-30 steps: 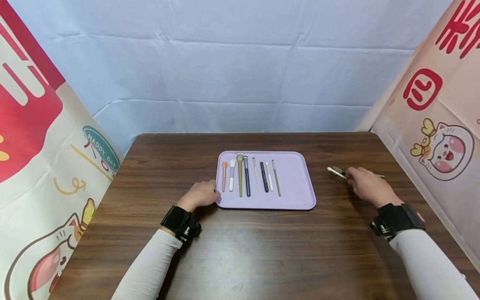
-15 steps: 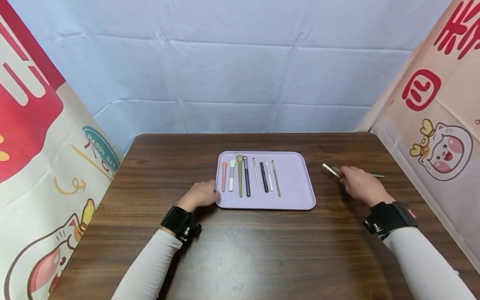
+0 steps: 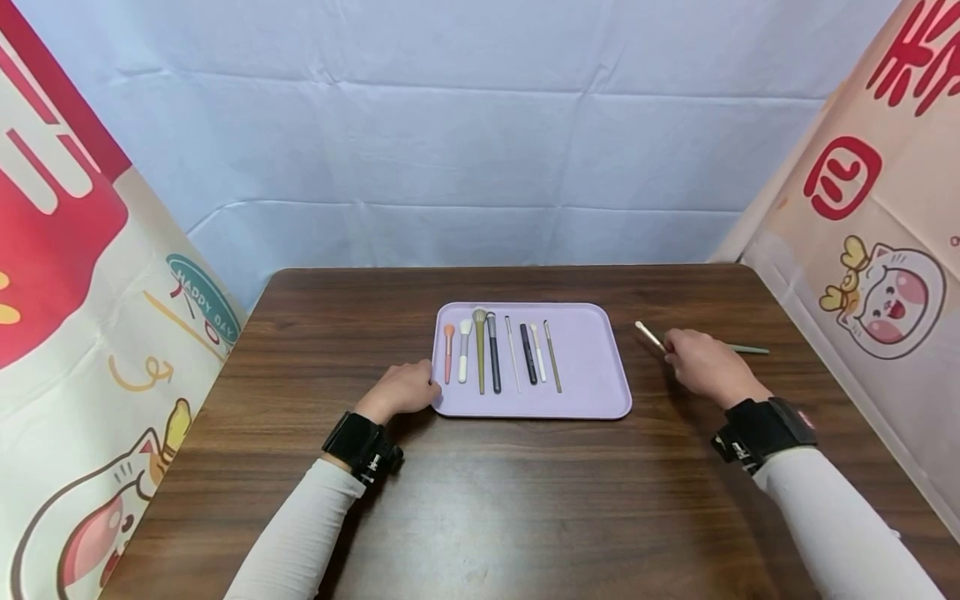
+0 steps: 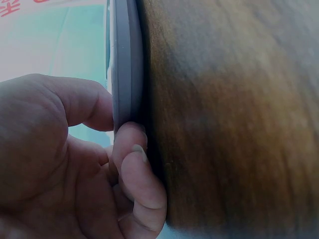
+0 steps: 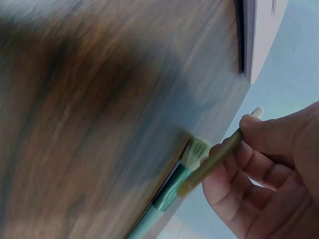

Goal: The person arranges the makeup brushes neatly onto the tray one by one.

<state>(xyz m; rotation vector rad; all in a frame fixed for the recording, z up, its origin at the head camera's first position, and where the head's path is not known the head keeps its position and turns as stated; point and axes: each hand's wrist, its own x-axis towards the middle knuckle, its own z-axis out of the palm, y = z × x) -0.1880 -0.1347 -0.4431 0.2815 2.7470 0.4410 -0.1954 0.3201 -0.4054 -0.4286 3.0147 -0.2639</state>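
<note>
I'm watching the right hand point(image 3: 697, 364) pinching a cream brush point(image 3: 648, 335) above the counter point(image 3: 525, 500), right of the lavender tray point(image 3: 592, 367); left hand point(image 3: 405, 387) is gripping its rim. Loose pinch risking a drop onto the green brush point(image 3: 746, 349)

Wide bare wood on the table point(image 3: 480, 500) between the two forearms, open right up to the near rim of the lilac tray point(image 3: 592, 367). The tray's right part lies bare beside the row of brushes point(image 3: 498, 350), which crowds its left half. The left hand point(image 3: 401, 387) blocks the tray's left edge. A narrow strip of bare wood runs between the tray and the right hand point(image 3: 697, 362); behind that hand a green brush point(image 3: 746, 349) lies across the wood. Banners wall in both sides.
</note>
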